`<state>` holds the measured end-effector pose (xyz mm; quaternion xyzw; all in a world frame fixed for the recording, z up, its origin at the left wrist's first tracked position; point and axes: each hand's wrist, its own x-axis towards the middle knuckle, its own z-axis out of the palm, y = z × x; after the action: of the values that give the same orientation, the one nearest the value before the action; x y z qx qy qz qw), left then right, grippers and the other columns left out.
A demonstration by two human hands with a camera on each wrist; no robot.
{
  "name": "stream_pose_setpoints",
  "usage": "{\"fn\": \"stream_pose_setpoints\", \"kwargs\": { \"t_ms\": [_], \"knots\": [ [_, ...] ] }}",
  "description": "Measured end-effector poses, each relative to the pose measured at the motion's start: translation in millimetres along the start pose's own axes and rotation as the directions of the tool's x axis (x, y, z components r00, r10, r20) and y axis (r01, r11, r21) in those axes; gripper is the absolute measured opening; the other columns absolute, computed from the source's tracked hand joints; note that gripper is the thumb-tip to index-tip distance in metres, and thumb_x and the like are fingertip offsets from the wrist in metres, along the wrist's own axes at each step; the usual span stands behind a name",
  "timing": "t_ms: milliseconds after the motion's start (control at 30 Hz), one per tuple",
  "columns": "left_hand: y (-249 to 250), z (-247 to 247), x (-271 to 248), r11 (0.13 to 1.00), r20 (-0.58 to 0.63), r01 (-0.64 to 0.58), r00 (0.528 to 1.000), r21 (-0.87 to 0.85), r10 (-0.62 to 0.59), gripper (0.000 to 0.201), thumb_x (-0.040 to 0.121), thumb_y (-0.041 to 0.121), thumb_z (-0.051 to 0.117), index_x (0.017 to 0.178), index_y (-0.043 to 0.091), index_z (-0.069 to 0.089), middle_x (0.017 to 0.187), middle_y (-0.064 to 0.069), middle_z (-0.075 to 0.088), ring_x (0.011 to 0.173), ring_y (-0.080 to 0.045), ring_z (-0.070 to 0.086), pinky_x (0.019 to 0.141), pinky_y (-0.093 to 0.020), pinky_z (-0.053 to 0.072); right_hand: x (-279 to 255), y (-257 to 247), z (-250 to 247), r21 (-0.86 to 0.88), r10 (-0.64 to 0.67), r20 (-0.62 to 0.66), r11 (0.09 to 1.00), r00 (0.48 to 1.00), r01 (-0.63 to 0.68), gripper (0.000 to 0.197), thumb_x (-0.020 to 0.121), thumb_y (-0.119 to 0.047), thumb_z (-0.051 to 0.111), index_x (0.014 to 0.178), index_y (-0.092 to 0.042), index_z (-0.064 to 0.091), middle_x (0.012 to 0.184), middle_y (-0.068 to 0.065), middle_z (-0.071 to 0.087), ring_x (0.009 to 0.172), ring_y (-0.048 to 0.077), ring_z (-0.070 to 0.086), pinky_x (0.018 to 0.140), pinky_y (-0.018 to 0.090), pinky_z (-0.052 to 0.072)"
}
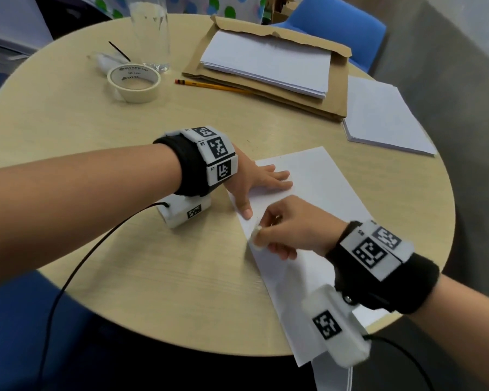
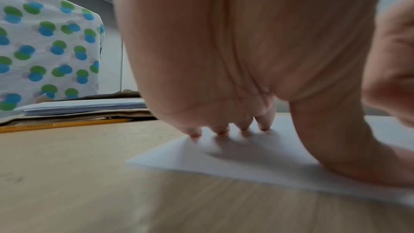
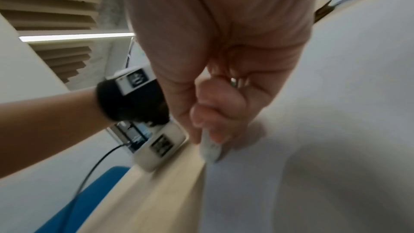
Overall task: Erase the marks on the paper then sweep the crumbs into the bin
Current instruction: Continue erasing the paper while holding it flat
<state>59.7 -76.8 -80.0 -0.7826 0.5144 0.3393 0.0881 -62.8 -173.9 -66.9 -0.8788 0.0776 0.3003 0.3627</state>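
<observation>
Two steps remain, it seems: the right hand (image 1: 288,230) pinches a white eraser (image 1: 256,235) against the sheet of paper's (image 1: 328,187) left edge on the round table (image 1: 153,266), the left hand (image 1: 254,182) pressing the sheet flat with straight fingers. No marks, crumbs or bin are visible, so sweeping looks unstarted.

An office or meeting room. A round, light wood-grain table (image 1: 68,131) fills the view. Beyond its far edge stands a blue upholstered chair (image 1: 342,24). On the table's far side lie a stack of white paper (image 1: 268,63) on a brown envelope (image 1: 316,105), a yellow pencil (image 1: 209,86) and a roll of masking tape (image 1: 133,83). Grey carpet (image 1: 469,114) lies to the table's right.
</observation>
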Motion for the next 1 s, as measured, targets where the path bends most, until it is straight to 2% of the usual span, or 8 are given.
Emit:
{"fn": "stream_pose_setpoints", "kwargs": {
  "t_ms": [67, 200, 400, 500, 567, 733, 900, 1000],
  "knots": [
    [0.5, 0.1, 1.3, 1.000, 0.007, 0.004, 1.000, 0.000, -0.004, 0.105, 0.082, 0.039, 0.067, 0.148, 0.026, -0.015, 0.155, 0.007, -0.024, 0.144, -0.015, -0.018, 0.118, -0.046, -0.005, -0.9, -1.4, -5.6, -0.006, 0.019, 0.029, 1.000, 0.999, -0.019, 0.007, 0.077, -0.008, 0.067, 0.076, -0.005, 0.062, 0.057, 0.004, 0.059, 0.044, 0.011, 0.052, 0.042, 0.015, 0.043],
    [4.9, -1.5, -0.9, 0.998, 0.006, -0.008, 1.000, -0.063, 0.009, 0.098, 0.082, 0.029, 0.069, 0.149, 0.030, -0.003, 0.155, 0.003, -0.024, 0.144, -0.020, -0.019, 0.115, -0.049, -0.006, 13.7, -1.3, -26.8, 0.088, 0.009, -0.203, 0.996, 0.979, 0.010, 0.009, 0.076, -0.007, 0.067, 0.068, -0.004, 0.064, 0.058, 0.007, 0.062, 0.051, 0.015, 0.057, 0.048, 0.017, 0.048],
    [10.1, -3.4, 1.2, 0.996, 0.019, 0.069, 0.997, 0.050, -0.070, 0.107, 0.082, 0.036, 0.068, 0.147, 0.027, -0.018, 0.155, 0.005, -0.025, 0.145, -0.016, -0.018, 0.118, -0.048, -0.003, -4.1, 7.4, -5.1, -0.083, -0.025, -0.006, 0.996, 1.000, 0.024, 0.020, 0.078, -0.015, 0.066, 0.085, 0.003, 0.066, 0.058, 0.003, 0.063, 0.048, 0.012, 0.056, 0.053, 0.018, 0.047],
    [11.7, -3.8, -0.1, 0.999, 0.015, 0.054, 0.998, 0.008, -0.054, 0.103, 0.082, 0.031, 0.069, 0.148, 0.029, -0.010, 0.155, 0.004, -0.024, 0.144, -0.019, -0.018, 0.117, -0.050, -0.002, 6.2, 1.5, -22.3, -0.090, -0.063, -0.125, 0.995, 0.990, 0.052, 0.009, 0.077, -0.014, 0.067, 0.072, -0.007, 0.068, 0.060, 0.006, 0.065, 0.053, 0.014, 0.060, 0.060, 0.021, 0.052],
    [12.1, -3.2, -0.7, 0.999, 0.012, 0.045, 0.999, -0.016, -0.045, 0.100, 0.082, 0.029, 0.069, 0.149, 0.031, -0.006, 0.156, 0.004, -0.023, 0.144, -0.020, -0.018, 0.117, -0.051, -0.002, 8.8, 1.1, -23.2, -0.117, -0.112, -0.205, 0.989, 0.972, 0.089, 0.017, 0.078, -0.014, 0.065, 0.061, -0.012, 0.064, 0.057, 0.005, 0.065, 0.049, 0.011, 0.058, 0.063, 0.022, 0.052],
    [10.1, -3.9, 0.1, 0.997, 0.019, 0.069, 0.997, 0.026, -0.069, 0.108, 0.082, 0.034, 0.069, 0.147, 0.027, -0.017, 0.155, 0.006, -0.025, 0.144, -0.016, -0.018, 0.117, -0.048, -0.003, -7.7, 6.2, -6.9, -0.242, -0.092, -0.032, 0.967, 0.995, 0.081, 0.022, 0.080, -0.022, 0.061, 0.064, -0.006, 0.064, 0.054, 0.001, 0.064, 0.041, 0.003, 0.054, 0.058, 0.014, 0.047],
    [10.1, -3.6, -1.5, 0.998, 0.017, 0.063, 0.998, -0.011, -0.063, 0.107, 0.082, 0.032, 0.069, 0.146, 0.031, -0.016, 0.155, 0.005, -0.025, 0.144, -0.016, -0.019, 0.118, -0.048, -0.004, 1.9, 5.0, -18.5, -0.222, -0.104, -0.174, 0.973, 0.979, 0.064, 0.024, 0.079, -0.020, 0.062, 0.069, 0.002, 0.068, 0.056, 0.005, 0.065, 0.040, 0.004, 0.053, 0.054, 0.015, 0.047],
    [9.8, -3.9, -1.4, 0.997, 0.025, 0.071, 0.997, 0.011, -0.071, 0.108, 0.082, 0.034, 0.069, 0.147, 0.029, -0.017, 0.155, 0.005, -0.025, 0.144, -0.016, -0.019, 0.117, -0.048, -0.004, -7.3, 5.4, -4.1, -0.289, -0.127, -0.084, 0.952, 0.988, 0.098, 0.022, 0.081, -0.019, 0.059, 0.070, -0.001, 0.066, 0.048, 0.000, 0.058, 0.033, 0.001, 0.048, 0.045, 0.010, 0.041]
  ]
}}
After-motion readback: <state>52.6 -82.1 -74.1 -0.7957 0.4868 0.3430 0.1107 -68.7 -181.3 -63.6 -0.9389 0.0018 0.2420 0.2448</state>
